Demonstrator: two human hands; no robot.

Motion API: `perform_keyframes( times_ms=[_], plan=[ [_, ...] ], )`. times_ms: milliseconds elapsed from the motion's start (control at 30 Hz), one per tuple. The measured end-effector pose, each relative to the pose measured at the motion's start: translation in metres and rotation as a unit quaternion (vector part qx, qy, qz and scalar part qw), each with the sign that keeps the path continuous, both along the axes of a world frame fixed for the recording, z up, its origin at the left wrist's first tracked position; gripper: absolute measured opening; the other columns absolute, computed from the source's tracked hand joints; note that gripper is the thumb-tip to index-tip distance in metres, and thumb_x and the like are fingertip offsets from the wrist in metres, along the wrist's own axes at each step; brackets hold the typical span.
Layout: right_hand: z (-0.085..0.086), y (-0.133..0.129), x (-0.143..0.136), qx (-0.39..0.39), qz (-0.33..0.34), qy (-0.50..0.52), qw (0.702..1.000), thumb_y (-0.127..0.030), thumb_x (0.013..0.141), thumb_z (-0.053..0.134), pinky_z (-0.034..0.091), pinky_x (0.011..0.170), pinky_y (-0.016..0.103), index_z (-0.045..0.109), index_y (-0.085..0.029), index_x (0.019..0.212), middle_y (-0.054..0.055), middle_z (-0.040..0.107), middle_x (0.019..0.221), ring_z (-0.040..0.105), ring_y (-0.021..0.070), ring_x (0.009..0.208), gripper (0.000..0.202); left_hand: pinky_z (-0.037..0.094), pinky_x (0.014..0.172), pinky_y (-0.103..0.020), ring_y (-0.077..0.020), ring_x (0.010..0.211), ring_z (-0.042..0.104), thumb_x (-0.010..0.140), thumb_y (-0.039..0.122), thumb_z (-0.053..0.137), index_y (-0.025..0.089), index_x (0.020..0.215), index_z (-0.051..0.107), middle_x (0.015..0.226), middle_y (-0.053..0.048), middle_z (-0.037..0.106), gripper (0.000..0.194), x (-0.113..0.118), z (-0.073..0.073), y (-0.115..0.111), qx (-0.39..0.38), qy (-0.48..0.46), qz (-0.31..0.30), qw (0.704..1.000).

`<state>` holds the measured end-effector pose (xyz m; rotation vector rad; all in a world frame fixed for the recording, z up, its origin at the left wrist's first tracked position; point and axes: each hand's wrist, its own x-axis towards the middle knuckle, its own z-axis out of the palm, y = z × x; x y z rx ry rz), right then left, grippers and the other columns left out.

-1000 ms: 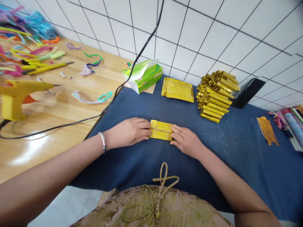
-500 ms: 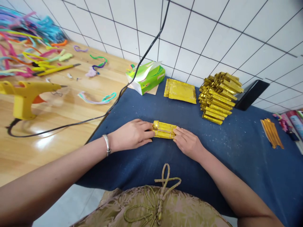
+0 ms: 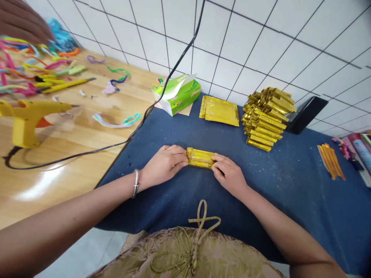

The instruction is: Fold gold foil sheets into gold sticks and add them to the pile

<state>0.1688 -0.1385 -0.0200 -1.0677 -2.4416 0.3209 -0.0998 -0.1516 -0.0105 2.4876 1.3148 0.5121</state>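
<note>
A strip of gold foil paper (image 3: 200,158), creased lengthwise into narrow panels, lies on the blue cloth (image 3: 185,200) in front of me. My left hand (image 3: 171,162) pinches its left end between thumb and fingers. At the right end, my right hand (image 3: 230,173) has thumb and fingertips closed on the foil. The fingers cover both ends of the strip. Farther back are a flat stack of gold foil sheets (image 3: 219,111) and a heap of folded gold foil tubes (image 3: 265,117).
A yellow glue gun (image 3: 26,119) and its black cord lie on the wooden table at left, beside tangled colourful pipe cleaners (image 3: 37,73). Another person's hand (image 3: 23,21) is above them. A green tissue box (image 3: 178,92), a black phone (image 3: 307,115) and orange-gold strips (image 3: 331,161) sit around the cloth.
The foil strip's panels have drawn closer together, and the fingers of both my hands have curled in on its ends. Another person's hand has come in at the upper left.
</note>
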Motion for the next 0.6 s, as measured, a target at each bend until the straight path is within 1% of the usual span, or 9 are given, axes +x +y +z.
perform_keyframes(
  times_ms=[100,200,300,400,500,600],
  plan=[
    [0.0,0.002,-0.001,-0.008,0.0,0.01,1.0,-0.018,0.088,0.048,0.044,0.1,0.04,0.06,-0.021,0.084,0.006,0.064,0.111,0.055,0.0196,0.115,0.013,0.037,0.083,-0.033,-0.0183,0.098,0.053,0.093,0.03,0.042,0.02,0.094,0.062,0.103,-0.005,0.061,0.023,0.002,-0.001,0.0,-0.002,0.005,0.008,1.0],
    [0.0,0.003,0.001,-0.008,0.017,0.011,1.0,-0.019,0.088,0.049,0.044,0.099,0.043,0.059,-0.021,0.089,0.007,0.063,0.111,0.053,0.021,0.117,0.011,0.037,0.083,-0.033,-0.0183,0.098,0.053,0.093,0.031,0.042,0.02,0.095,0.062,0.103,-0.005,0.061,0.023,0.001,-0.003,0.0,0.007,0.008,0.004,1.0],
    [0.001,0.002,0.006,0.005,0.048,0.0,0.999,-0.024,0.088,0.052,0.042,0.101,0.045,0.058,-0.021,0.097,0.009,0.062,0.115,0.049,0.0227,0.123,0.011,0.038,0.085,-0.033,-0.0183,0.101,0.053,0.093,0.03,0.043,0.021,0.095,0.062,0.104,-0.005,0.061,0.022,-0.002,-0.005,0.0,0.025,0.013,-0.012,1.0],
    [0.001,0.002,0.011,0.026,0.085,-0.024,0.996,-0.029,0.087,0.056,0.039,0.104,0.047,0.058,-0.02,0.1,0.011,0.06,0.12,0.044,0.0244,0.127,0.016,0.039,0.088,-0.034,-0.0189,0.106,0.053,0.093,0.03,0.043,0.021,0.097,0.062,0.108,-0.005,0.061,0.021,-0.005,-0.004,-0.002,0.047,0.033,-0.032,0.998],
    [0.0,0.003,0.014,0.045,0.1,-0.045,0.993,-0.026,0.088,0.055,0.039,0.105,0.046,0.059,-0.02,0.099,0.01,0.059,0.123,0.043,0.0236,0.128,0.014,0.039,0.091,-0.035,-0.02,0.111,0.053,0.093,0.028,0.043,0.021,0.099,0.061,0.11,-0.007,0.062,0.02,-0.006,-0.002,-0.004,0.071,0.064,-0.049,0.994],
    [-0.002,0.005,0.016,0.069,0.115,-0.065,0.989,-0.022,0.088,0.054,0.039,0.106,0.045,0.06,-0.02,0.1,0.01,0.058,0.126,0.044,0.023,0.128,0.013,0.04,0.093,-0.036,-0.0212,0.116,0.051,0.093,0.023,0.043,0.021,0.1,0.06,0.108,-0.006,0.063,0.019,-0.008,-0.001,-0.005,0.095,0.095,-0.081,0.988]
  ],
)
